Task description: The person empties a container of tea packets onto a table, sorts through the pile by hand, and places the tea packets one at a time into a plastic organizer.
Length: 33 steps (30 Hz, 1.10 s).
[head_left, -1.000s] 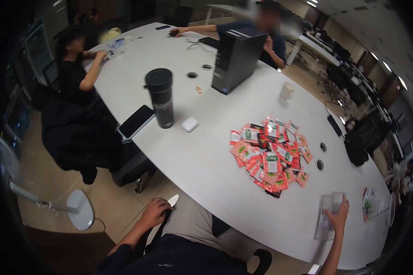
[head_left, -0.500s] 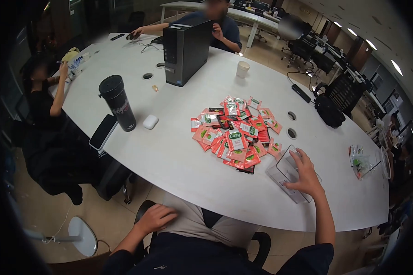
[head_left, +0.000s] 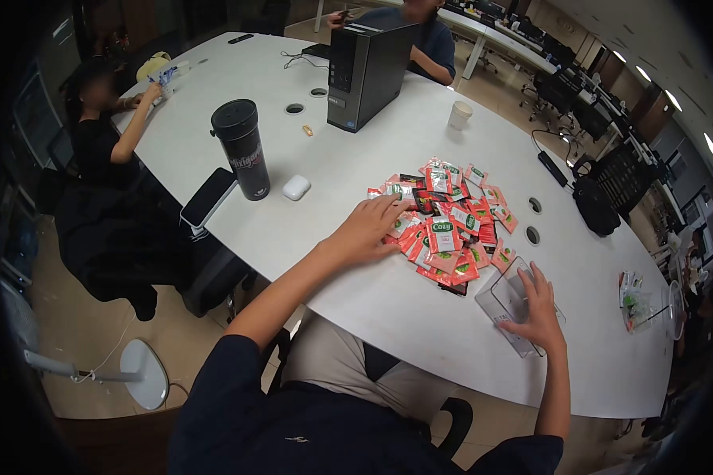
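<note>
A heap of red and pink sachets, several marked "Cozy", lies on the white table. My left hand is at the heap's left edge, its fingers spread and the tips over the outer sachets; whether they touch is hard to see. To the right of the heap rests a clear plastic box, tilted in my view. My right hand grips this box, the thumb on the near side and the fingers across the far side. No sachet shows clearly inside the box.
Left of the heap are a black tumbler, a white earbud case and a phone. A black computer tower and a paper cup stand farther back. Two people sit across the table. A plastic bag lies far right.
My left hand has risen from my lap and reached to the left side of the sachet heap. My right hand stays on the box. The view has shifted, moving the table items rightward.
</note>
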Tool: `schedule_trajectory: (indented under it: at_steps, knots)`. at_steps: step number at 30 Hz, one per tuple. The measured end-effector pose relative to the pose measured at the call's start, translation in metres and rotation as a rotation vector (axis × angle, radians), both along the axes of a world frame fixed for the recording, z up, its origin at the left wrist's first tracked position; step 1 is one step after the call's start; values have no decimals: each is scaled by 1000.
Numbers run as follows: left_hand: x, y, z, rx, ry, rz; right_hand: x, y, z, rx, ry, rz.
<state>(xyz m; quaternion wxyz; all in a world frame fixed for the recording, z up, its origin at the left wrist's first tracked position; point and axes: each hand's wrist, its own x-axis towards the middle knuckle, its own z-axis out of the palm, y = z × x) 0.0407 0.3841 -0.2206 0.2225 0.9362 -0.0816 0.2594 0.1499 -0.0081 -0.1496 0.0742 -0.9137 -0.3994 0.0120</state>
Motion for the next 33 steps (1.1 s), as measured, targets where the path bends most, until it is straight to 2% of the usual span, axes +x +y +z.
schedule_trajectory:
  at_steps: [1, 3, 4, 8, 12, 14, 15, 17, 18, 21, 25, 28, 32, 33]
  knots:
    - [6, 2, -4, 34, 33, 9, -6, 3, 3, -1, -7, -4]
    - [14, 3, -9, 57, 55, 16, -26, 17, 13, 59, -217, 32]
    - [12, 4, -13, 52, 113, 6, -36, 30, 14, 48, -217, 23]
    - [8, 5, -9, 48, 247, 18, -53, 109, 5, 338, -56, 305]
    - [4, 4, -15, -2, 67, 49, -17, 170, -47, 416, -89, 226]
    - [7, 9, -17, -214, -178, 101, -1, 184, -60, 412, -7, 107]
    - [7, 10, -10, -208, -186, 106, 1, 187, -60, 417, -13, 115]
    - [1, 7, -1, -785, 48, 177, 0, 185, -62, 317, 29, 47]
    - [4, 7, -5, -994, 0, 110, -1, 185, -60, 309, 27, 49]
    - [12, 11, -20, -1028, -32, 51, -6, 187, -50, 255, -19, 16]
    - [12, 2, -17, -1084, -49, -30, 2, 189, -51, 328, -26, -19]
    - [3, 2, -10, -942, 116, 51, 8, 186, -65, 399, -64, 31]
    - [1, -7, -4, -880, 109, 119, 5, 184, -67, 544, -92, -11]
    - [3, -7, -5, -875, 125, 111, 6, 183, -69, 636, -4, -24]
